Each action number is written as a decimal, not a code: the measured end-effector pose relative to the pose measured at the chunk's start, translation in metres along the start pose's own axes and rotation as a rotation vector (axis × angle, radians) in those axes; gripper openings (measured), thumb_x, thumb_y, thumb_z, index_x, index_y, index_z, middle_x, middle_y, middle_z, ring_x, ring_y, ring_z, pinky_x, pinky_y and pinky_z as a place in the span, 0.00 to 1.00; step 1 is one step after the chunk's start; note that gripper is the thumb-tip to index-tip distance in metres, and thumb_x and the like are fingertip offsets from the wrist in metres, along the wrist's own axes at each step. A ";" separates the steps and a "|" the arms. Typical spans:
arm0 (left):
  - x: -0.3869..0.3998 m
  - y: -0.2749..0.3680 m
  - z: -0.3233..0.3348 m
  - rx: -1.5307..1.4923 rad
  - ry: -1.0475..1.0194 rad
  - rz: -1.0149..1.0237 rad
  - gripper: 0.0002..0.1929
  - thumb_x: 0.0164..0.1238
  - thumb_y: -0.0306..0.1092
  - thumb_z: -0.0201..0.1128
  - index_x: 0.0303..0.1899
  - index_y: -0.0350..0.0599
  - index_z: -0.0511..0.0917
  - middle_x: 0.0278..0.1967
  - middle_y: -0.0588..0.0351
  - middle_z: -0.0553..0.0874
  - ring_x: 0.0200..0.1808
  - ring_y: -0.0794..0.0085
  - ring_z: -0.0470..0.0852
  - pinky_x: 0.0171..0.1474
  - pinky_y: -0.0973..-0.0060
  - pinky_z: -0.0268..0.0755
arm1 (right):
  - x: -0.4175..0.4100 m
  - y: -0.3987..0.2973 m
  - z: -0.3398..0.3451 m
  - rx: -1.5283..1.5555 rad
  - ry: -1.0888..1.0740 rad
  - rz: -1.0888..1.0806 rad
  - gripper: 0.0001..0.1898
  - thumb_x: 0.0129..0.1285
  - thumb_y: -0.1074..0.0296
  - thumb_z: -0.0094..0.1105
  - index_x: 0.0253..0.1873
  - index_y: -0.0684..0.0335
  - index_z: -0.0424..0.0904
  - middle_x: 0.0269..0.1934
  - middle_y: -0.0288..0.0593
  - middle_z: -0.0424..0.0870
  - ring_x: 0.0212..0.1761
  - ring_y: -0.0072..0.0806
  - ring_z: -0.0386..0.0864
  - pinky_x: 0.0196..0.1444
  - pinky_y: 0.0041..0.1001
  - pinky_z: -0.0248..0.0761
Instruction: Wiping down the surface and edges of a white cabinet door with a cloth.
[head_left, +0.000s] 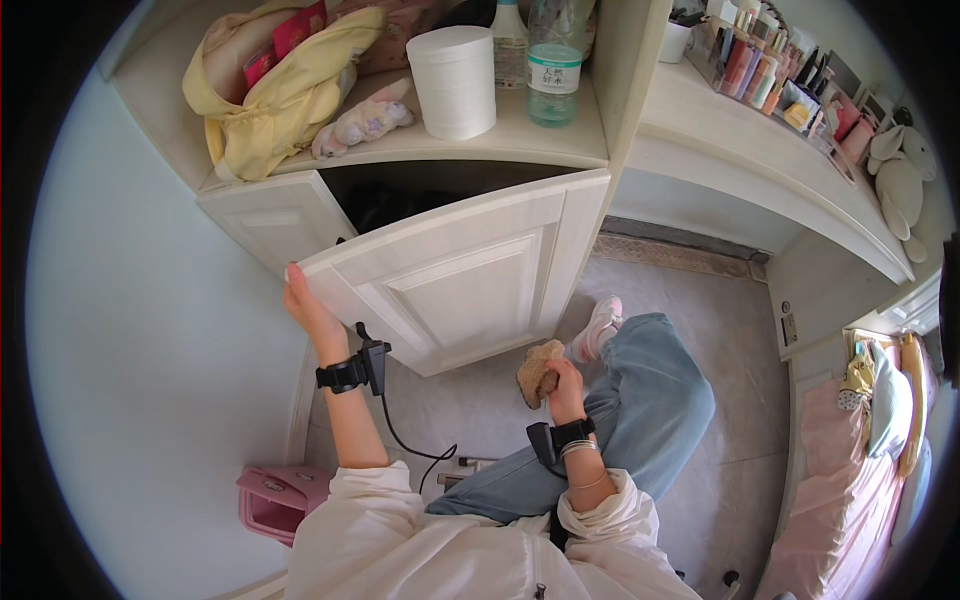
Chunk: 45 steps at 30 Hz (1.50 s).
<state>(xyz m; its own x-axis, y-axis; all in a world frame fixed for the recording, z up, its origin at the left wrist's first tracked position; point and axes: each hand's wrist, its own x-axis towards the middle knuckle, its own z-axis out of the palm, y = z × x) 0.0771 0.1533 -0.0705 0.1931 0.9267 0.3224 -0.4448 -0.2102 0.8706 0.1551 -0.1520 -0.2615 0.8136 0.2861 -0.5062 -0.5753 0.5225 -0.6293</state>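
My left hand (307, 304) grips the free edge of a white panelled cabinet door (465, 277), which stands partly open. A dark gap (405, 195) shows above the door, and what lies inside is too dim to tell. A brown, fuzzy cloth (538, 373) is bunched in my right hand (566, 386), low in front of the door and apart from it. Beside the open door is a second, narrower cabinet door (274, 217), which looks closed.
On the shelf above sit a yellow bag (292, 97), a small plush toy (365, 120), a white paper roll (452, 82) and a plastic bottle (554, 75). A dressing table (735, 157) with cosmetics stands right. A pink bin (277, 502) is at lower left, a bed (832, 480) at right.
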 end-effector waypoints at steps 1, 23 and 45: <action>0.000 -0.001 0.000 -0.002 -0.002 -0.001 0.21 0.67 0.53 0.53 0.34 0.40 0.72 0.31 0.59 0.77 0.34 0.77 0.75 0.38 0.79 0.68 | 0.001 0.001 -0.001 0.002 -0.006 -0.001 0.07 0.52 0.74 0.54 0.37 0.61 0.73 0.34 0.35 0.76 0.37 0.23 0.74 0.40 0.22 0.65; 0.000 0.001 -0.001 0.000 -0.006 -0.017 0.20 0.67 0.53 0.52 0.32 0.41 0.70 0.31 0.60 0.75 0.34 0.78 0.73 0.39 0.79 0.66 | 0.000 0.001 -0.002 -0.018 -0.011 -0.014 0.06 0.51 0.75 0.54 0.36 0.61 0.73 0.33 0.35 0.76 0.36 0.24 0.74 0.39 0.22 0.65; 0.001 -0.001 -0.001 0.018 -0.009 -0.009 0.21 0.67 0.54 0.52 0.31 0.42 0.70 0.30 0.61 0.75 0.33 0.78 0.73 0.38 0.79 0.66 | 0.003 0.003 -0.004 0.008 -0.004 0.004 0.08 0.52 0.76 0.53 0.38 0.62 0.73 0.35 0.36 0.77 0.38 0.24 0.75 0.42 0.22 0.66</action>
<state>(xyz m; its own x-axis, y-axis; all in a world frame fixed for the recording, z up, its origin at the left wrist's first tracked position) 0.0765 0.1548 -0.0716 0.2047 0.9257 0.3181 -0.4277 -0.2077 0.8798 0.1561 -0.1529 -0.2671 0.8114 0.2920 -0.5064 -0.5782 0.5278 -0.6221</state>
